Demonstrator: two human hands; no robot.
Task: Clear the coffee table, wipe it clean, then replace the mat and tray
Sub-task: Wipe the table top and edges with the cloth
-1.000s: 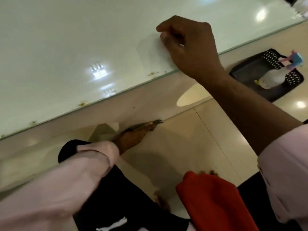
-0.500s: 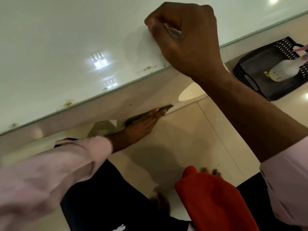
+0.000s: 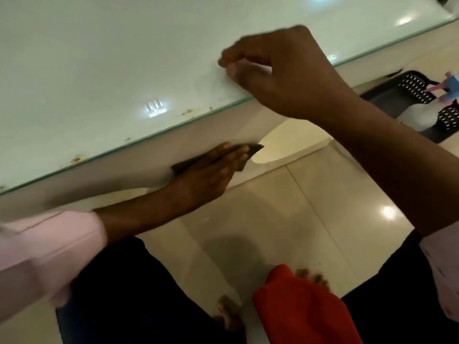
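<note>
The coffee table (image 3: 124,58) has a bare, glossy white glass top, with small brown stains (image 3: 188,111) along its near edge. My right hand (image 3: 293,75) is closed on a small white wipe (image 3: 250,65) and presses it on the glass close to the edge. Below the edge, my left hand (image 3: 208,175) lies flat against the table's side, holding a dark cloth (image 3: 253,148) against it. The black perforated tray (image 3: 387,98) stands on the floor at the right. No mat is in view.
A white spray bottle (image 3: 419,115) with a pink and blue head lies in the tray. A red cloth (image 3: 298,306) rests on my lap at the bottom. Beige floor tiles and my bare feet (image 3: 313,276) lie below the table.
My left hand has slid to the right along the table's side with the dark cloth. My right hand has rubbed the wipe back and forth near the edge, ending further right.
</note>
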